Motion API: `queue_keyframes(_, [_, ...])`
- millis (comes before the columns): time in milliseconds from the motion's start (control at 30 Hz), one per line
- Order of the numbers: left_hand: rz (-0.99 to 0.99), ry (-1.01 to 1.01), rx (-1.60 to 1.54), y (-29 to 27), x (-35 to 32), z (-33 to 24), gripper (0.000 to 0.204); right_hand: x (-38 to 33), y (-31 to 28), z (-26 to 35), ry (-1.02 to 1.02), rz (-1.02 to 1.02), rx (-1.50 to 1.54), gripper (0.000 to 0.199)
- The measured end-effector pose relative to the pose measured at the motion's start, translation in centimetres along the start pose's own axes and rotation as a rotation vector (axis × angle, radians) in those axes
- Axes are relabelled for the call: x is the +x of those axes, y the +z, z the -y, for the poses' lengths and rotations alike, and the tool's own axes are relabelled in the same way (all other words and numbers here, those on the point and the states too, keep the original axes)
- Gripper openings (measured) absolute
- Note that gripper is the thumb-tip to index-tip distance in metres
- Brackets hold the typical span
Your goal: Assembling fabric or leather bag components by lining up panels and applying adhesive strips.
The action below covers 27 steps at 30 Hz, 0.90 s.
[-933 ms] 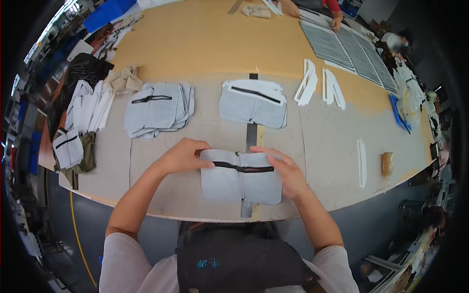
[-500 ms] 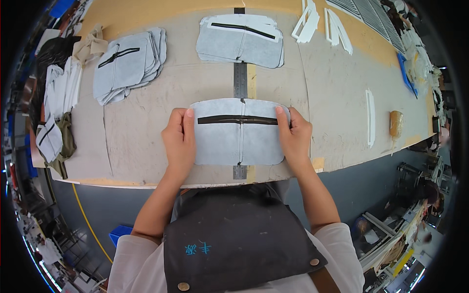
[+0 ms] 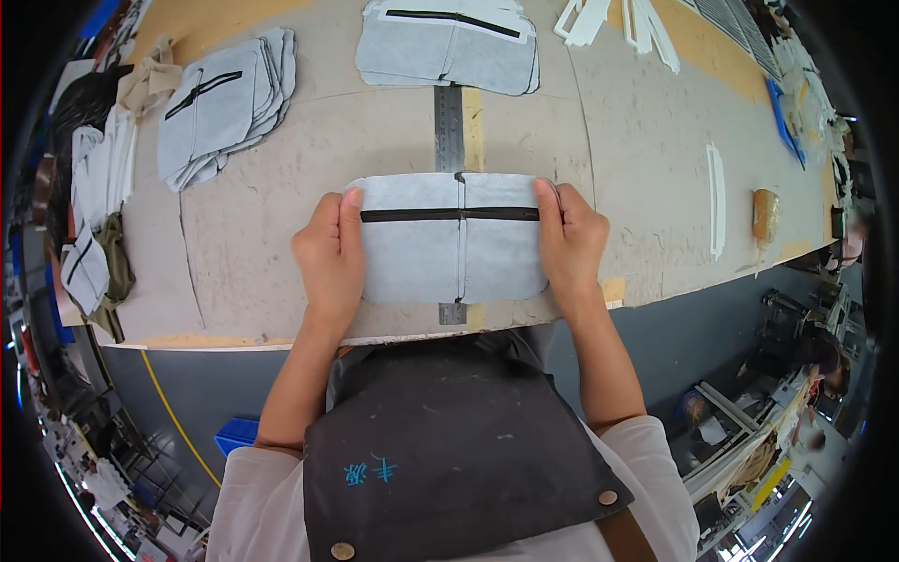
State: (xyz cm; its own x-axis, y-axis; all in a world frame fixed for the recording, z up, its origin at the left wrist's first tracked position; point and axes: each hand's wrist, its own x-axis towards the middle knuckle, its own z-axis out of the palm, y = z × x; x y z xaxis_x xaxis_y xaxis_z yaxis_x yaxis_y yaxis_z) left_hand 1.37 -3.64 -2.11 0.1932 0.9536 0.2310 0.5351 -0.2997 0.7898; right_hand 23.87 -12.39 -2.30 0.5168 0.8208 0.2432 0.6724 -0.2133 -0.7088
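Observation:
Between my two hands is a light grey fabric panel with rounded corners, a black strip across its upper part and a seam down its middle. My left hand grips its left edge, thumb on top. Gripping the right edge the same way is my right hand. Under the panel runs a metal ruler fixed to the table, showing above and below it. Beyond lies a stack of similar grey panels, and a second stack sits to the left.
White strip frames lie at the far right, with a narrow white strip nearer. A roll of tape rests by the right edge. White and olive cloth pieces hang at the left edge. The table's front edge runs before me.
My hands have drawn slightly apart, and the black strip on the panel now looks straighter and reaches both thumbs. The whole view has shifted a little, moving the stacks up and left.

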Motion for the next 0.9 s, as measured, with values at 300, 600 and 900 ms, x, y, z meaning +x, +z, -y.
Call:
queue_keyframes(300, [0.187,0.107,0.333,1.4,0.8,-1.4,0.032,-0.3,-1.2,2.3,-0.479,0.366,-0.385,0.055])
queue_keyframes(600, [0.4,0.003,0.169,-1.4,3.4,0.0,0.026,-2.2,-0.1,2.3,-0.488,0.622,-0.415,0.066])
queue_keyframes(900, [0.468,-0.075,0.082,-2.3,4.1,0.3,0.023,-1.8,0.0,2.6,-0.545,0.596,-0.509,0.063])
